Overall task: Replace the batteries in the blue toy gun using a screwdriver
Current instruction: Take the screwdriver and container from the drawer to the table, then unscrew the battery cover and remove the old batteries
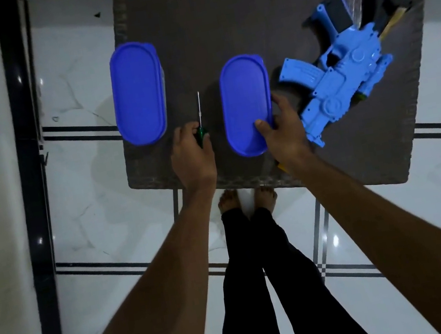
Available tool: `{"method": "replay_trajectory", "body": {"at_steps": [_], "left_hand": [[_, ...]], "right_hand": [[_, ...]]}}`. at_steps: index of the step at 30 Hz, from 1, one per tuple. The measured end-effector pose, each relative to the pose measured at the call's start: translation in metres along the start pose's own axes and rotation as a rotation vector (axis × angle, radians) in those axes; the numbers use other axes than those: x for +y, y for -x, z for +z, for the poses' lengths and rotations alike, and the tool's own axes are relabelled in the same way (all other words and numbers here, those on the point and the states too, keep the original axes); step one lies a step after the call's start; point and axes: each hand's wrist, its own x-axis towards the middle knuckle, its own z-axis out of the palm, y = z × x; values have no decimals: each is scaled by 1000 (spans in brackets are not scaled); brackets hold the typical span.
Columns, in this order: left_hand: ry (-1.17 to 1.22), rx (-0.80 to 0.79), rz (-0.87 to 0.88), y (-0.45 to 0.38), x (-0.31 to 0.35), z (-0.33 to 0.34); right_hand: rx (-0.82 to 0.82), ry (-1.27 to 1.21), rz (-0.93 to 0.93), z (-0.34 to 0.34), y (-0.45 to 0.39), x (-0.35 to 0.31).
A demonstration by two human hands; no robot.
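The blue toy gun (336, 78) lies on the right side of a dark table (248, 29). A screwdriver (200, 114) with a green handle and thin metal shaft lies between two blue-lidded oval containers. My left hand (192, 154) grips its green handle. My right hand (280, 129) holds the near right edge of the middle container (244, 98), thumb on the lid and fingers round its side, just left of the gun.
A second blue-lidded container (138, 93) stands at the table's left edge. Clear plastic wrapping and a dark object (373, 4) lie behind the gun at the far right. White tiled floor surrounds the table; my bare feet (245, 199) stand at its near edge.
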Motion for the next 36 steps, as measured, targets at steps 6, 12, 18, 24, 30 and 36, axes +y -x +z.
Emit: {"method": "replay_trajectory", "body": {"at_steps": [6, 12, 18, 24, 30, 36], "left_hand": [[5, -14, 64, 29, -3, -29], [-23, -69, 249, 85, 45, -114], [13, -17, 332, 128, 147, -157], [-18, 55, 468, 168, 266, -155], [6, 190, 426, 203, 347, -151], [-27, 305, 306, 220, 371, -153]], "right_hand": [[60, 25, 24, -24, 20, -18], [24, 241, -206, -108, 87, -66], [-26, 454, -385, -225, 135, -101], [58, 596, -557, -354, 140, -131], [87, 672, -749, -454, 113, -148], [-3, 702, -883, -481, 82, -188]]}}
